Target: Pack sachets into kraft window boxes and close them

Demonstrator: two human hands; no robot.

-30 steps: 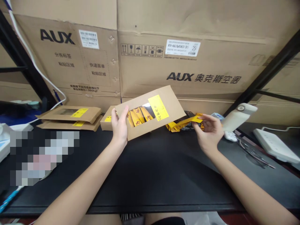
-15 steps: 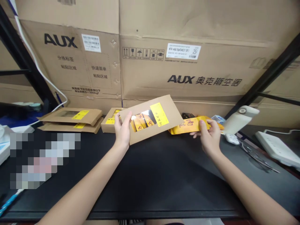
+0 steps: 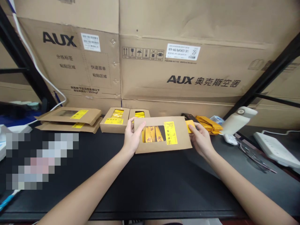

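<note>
My left hand (image 3: pixel 133 134) grips the left end of a brown cardboard box (image 3: pixel 150 148) held above the black table. Through the box's window several yellow packets (image 3: pixel 153 134) with dark lettering show. A yellow label (image 3: pixel 170 132) is stuck beside that window. At the box's right end my right hand (image 3: pixel 201 137) pinches a yellow packet (image 3: pixel 189 126), part of which is inside the box's open end and out of sight. Behind the right hand lies a pile of yellow packets (image 3: pixel 208 124).
Two windowed boxes (image 3: pixel 114 128) with yellow packets stand at the back, left of centre. Flatter windowed boxes (image 3: pixel 67 115) are stacked further left. On the right are a cream bottle (image 3: pixel 240 120), glasses (image 3: pixel 253 156) and a white power strip (image 3: pixel 276 148). Large cartons (image 3: pixel 145 78) wall the back.
The box has come down and levelled out, slightly right. My right hand has moved left with the yellow packet, most of which has slid into the box's right end.
</note>
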